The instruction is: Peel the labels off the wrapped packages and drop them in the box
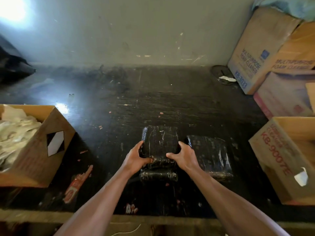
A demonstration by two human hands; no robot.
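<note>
A black plastic-wrapped package point(159, 141) lies on top of another black package point(158, 175) at the middle of the dark table. My left hand point(136, 156) grips its near left edge, thumb on a small torn brownish patch. My right hand point(183, 155) holds its near right edge, fingers curled around the side. A third wrapped package point(210, 155) lies flat just to the right. An open cardboard box point(39, 149) at the left holds crumpled pale paper. Another open cardboard box point(279, 160) with red lettering stands at the right.
Stacked cardboard cartons point(265, 53) fill the back right corner beside a round dark dish point(221, 74). A black bag point(12, 62) sits at the far left. A red-printed label scrap point(77, 183) and small paper bits are stuck on the table point(119, 99). A grey wall rises behind.
</note>
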